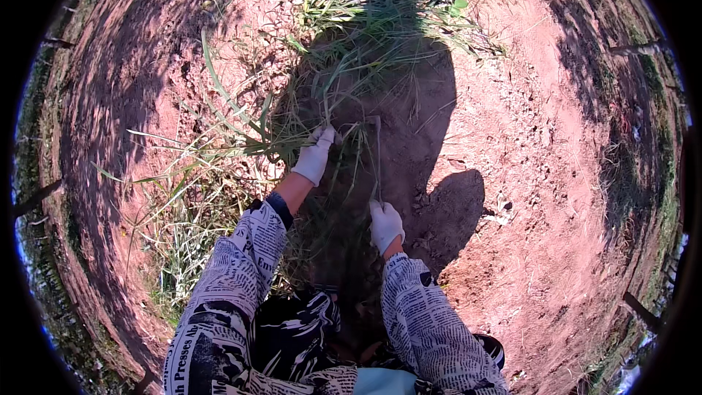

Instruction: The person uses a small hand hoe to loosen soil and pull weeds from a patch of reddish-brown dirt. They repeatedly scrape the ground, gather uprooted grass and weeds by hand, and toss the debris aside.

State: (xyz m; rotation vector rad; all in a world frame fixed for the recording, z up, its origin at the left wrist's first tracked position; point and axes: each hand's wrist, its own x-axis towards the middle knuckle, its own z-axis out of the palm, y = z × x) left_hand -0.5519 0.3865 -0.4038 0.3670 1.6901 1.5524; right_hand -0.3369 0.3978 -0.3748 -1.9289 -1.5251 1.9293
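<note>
My left hand [316,154], in a white glove, is closed around a bunch of long green grass [255,145]. The blades fan out to the left from the fist, and some stems rise above it. My right hand [386,225], gloved the same way, grips a thin hooked hand tool [378,159]. Its slim shaft points away from me, and the bent end lies to the right of my left hand, near some grass stems. Shadow makes it hard to tell whether the hook touches them. The tool's handle is hidden in my fist.
Cut or flattened grass [378,16] lies ahead on reddish bare soil [526,175]. More grass [186,247] grows at the left, beside my sleeve. My own shadow [422,82] darkens the ground in front. Tree trunks [38,197] stand around the rim of the view.
</note>
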